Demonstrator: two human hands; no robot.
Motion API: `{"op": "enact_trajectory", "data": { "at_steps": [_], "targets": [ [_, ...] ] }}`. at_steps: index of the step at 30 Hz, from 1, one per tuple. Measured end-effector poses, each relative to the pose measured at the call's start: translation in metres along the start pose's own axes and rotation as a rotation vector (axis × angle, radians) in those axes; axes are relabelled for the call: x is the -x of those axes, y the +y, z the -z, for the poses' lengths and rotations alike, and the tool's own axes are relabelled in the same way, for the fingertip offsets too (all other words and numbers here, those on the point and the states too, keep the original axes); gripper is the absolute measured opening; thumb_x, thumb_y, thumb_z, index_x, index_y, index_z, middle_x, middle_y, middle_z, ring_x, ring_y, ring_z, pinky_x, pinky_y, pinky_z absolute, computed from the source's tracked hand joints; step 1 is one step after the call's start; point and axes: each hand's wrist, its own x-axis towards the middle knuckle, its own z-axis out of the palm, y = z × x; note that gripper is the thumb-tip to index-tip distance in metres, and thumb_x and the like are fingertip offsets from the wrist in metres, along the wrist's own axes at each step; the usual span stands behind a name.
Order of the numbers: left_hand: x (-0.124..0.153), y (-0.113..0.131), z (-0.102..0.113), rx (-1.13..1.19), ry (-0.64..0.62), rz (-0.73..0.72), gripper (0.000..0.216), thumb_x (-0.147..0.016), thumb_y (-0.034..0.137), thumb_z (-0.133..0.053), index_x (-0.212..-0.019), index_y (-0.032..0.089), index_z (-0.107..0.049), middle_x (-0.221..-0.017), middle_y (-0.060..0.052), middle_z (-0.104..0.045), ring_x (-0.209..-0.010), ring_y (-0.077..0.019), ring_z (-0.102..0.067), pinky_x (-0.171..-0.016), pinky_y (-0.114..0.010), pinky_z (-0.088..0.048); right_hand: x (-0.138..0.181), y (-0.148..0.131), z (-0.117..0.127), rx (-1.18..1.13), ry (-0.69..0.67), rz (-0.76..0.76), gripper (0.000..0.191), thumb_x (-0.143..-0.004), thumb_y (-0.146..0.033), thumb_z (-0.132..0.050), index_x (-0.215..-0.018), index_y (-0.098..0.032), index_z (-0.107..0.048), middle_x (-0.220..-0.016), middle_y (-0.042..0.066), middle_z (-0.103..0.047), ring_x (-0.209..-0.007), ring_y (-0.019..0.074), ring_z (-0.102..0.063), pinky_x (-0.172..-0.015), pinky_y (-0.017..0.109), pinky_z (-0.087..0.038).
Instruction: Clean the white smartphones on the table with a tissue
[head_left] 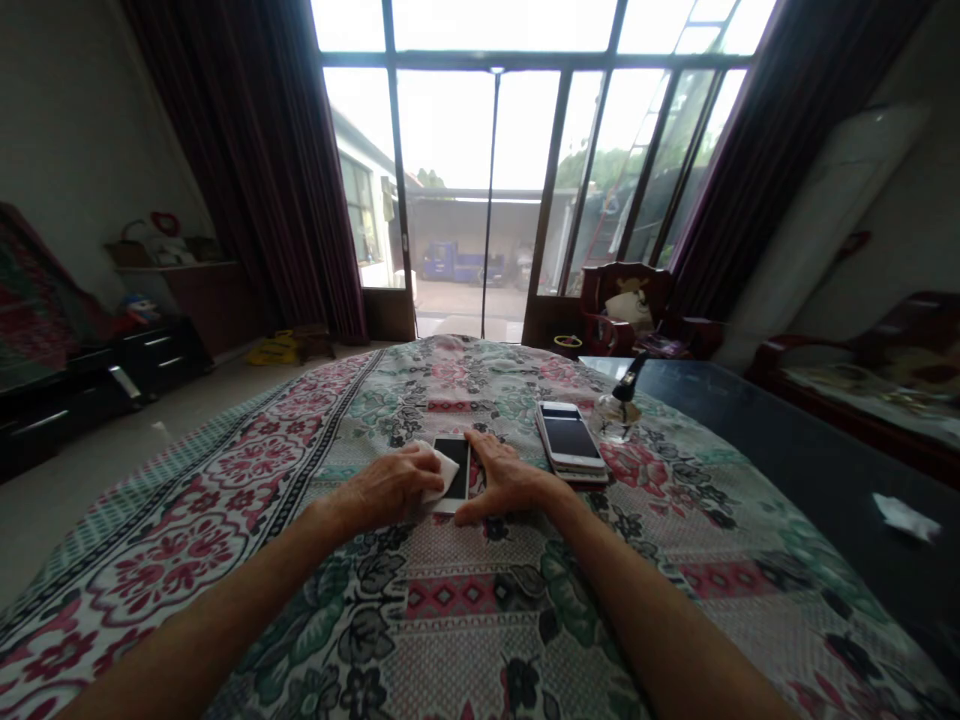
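Observation:
A white smartphone (461,472) with a dark screen lies face up on the patterned cloth. My left hand (397,480) has its fingers closed on a folded white tissue (445,474), which rests against the phone's left side and screen. Along the phone's right edge, my right hand (504,478) steadies it, thumb at the near corner and fingers at the far one. To the right lies another white smartphone (571,436), stacked on at least one more device. Just beyond that stack stands a small clear bottle (616,418) with a black top.
A floral cloth (450,600) covers the surface under my arms. On the dark glossy tabletop (757,440) to the right lies a crumpled white tissue (906,517). A wooden armchair (592,290) stands beyond, near the glass doors. Black drawers (45,400) are at the left.

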Motion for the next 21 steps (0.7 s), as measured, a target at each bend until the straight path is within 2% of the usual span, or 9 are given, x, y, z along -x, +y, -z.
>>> {"op": "enact_trajectory", "data": {
  "at_steps": [4,7,10,12,15,19,21],
  "targets": [
    [-0.010,0.002,-0.009,0.002,0.035,-0.025,0.024,-0.092,0.016,-0.044,-0.092,0.023,-0.067,-0.094,-0.004,-0.062,-0.092,-0.0164,-0.053,-0.084,-0.029,-0.045,-0.002,0.003,-0.002,0.009,-0.002,0.011,0.137,-0.049,-0.063,-0.081,-0.152,-0.016,-0.005,-0.158,0.018,-0.006,-0.144,0.0371,0.000,-0.117,0.052,-0.007],
    [-0.010,-0.014,-0.016,0.006,0.078,-0.017,0.027,-0.093,0.015,-0.042,-0.094,0.022,-0.069,-0.094,-0.005,-0.062,-0.094,-0.0174,-0.053,-0.086,-0.031,-0.046,-0.002,0.005,-0.002,0.016,0.001,0.023,0.136,-0.050,-0.063,-0.081,-0.152,-0.017,-0.004,-0.158,0.018,-0.006,-0.144,0.0368,-0.001,-0.118,0.052,-0.007],
    [0.000,-0.034,-0.020,-0.018,0.133,0.018,0.030,-0.090,0.011,-0.042,-0.095,0.022,-0.069,-0.094,-0.006,-0.062,-0.095,-0.0180,-0.053,-0.087,-0.033,-0.047,-0.002,0.004,-0.002,0.007,0.006,0.023,0.136,-0.050,-0.063,-0.080,-0.152,-0.015,-0.005,-0.157,0.019,-0.007,-0.145,0.0353,-0.002,-0.118,0.050,-0.007],
    [0.008,-0.040,-0.020,-0.037,0.177,0.054,0.031,-0.089,0.010,-0.041,-0.098,0.022,-0.069,-0.095,-0.006,-0.061,-0.094,-0.0176,-0.054,-0.087,-0.033,-0.047,-0.001,0.003,-0.001,0.003,0.011,0.024,0.136,-0.050,-0.063,-0.080,-0.152,-0.013,-0.005,-0.157,0.019,-0.008,-0.145,0.0351,-0.002,-0.118,0.049,-0.007],
    [0.012,-0.027,-0.018,-0.060,0.175,0.080,0.031,-0.090,0.011,-0.041,-0.098,0.023,-0.068,-0.095,-0.005,-0.061,-0.094,-0.0175,-0.053,-0.086,-0.033,-0.048,0.000,0.002,-0.001,0.006,0.016,0.026,0.135,-0.050,-0.061,-0.081,-0.152,-0.014,-0.006,-0.157,0.019,-0.009,-0.145,0.0354,-0.003,-0.118,0.050,-0.007],
    [0.000,0.005,-0.015,-0.082,0.063,0.028,0.021,-0.090,0.014,-0.047,-0.096,0.021,-0.066,-0.094,-0.006,-0.059,-0.095,-0.0188,-0.051,-0.085,-0.033,-0.048,0.000,0.002,-0.002,0.011,0.017,0.024,0.134,-0.051,-0.060,-0.081,-0.152,-0.013,-0.006,-0.157,0.020,-0.009,-0.145,0.0355,-0.003,-0.118,0.050,-0.007],
    [-0.007,0.010,-0.014,-0.091,0.034,0.010,0.016,-0.089,0.017,-0.051,-0.096,0.021,-0.066,-0.095,-0.006,-0.059,-0.094,-0.0185,-0.051,-0.084,-0.032,-0.048,0.000,0.002,-0.002,0.010,0.023,0.031,0.134,-0.051,-0.059,-0.081,-0.152,-0.014,-0.006,-0.157,0.020,-0.010,-0.144,0.0360,-0.004,-0.117,0.051,-0.008]
  ]
}}
